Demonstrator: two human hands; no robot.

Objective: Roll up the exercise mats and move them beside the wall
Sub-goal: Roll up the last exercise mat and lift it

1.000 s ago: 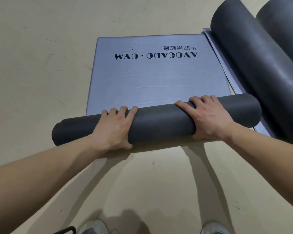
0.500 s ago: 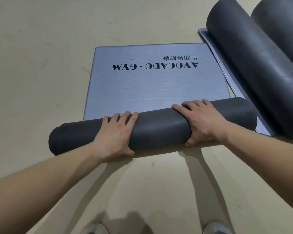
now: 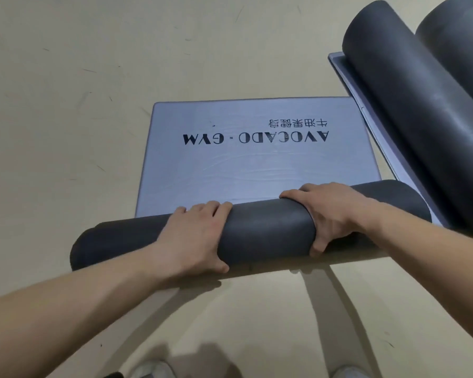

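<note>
Head view: the half-rolled mat (image 3: 265, 227) lies across the floor (image 3: 66, 105) directly in front of the person. Its long axis runs left to right, with the left end slightly nearer the body than the right.

Both grips are clamped on it. The left grip (image 3: 194, 236) sits left of the middle, fingers curled over the far side and thumb tucked against the near side. The right grip (image 3: 331, 214) holds the same way right of the middle, and a bare stretch of roll shows between them.

The unrolled part (image 3: 257, 165) is pale lilac with "AVOCADO · GYM" printed upside down. It lies flat straight ahead of the grips, away from the body, so I judge the coming push goes forward, square to the roll's axis. Neither grip is clearly nearer to it.

To the right, two thick dark rolls (image 3: 410, 110) lie slantwise on another flat lilac mat (image 3: 372, 124). The roll's right end is just beside that mat, and I cannot tell whether they touch. It may catch there as the roll advances.

The floor is smooth, beige and scuffed. Open floor lies ahead and to the left, and no wall is in view. Two shoe tips (image 3: 153, 371) show at the bottom edge.
</note>
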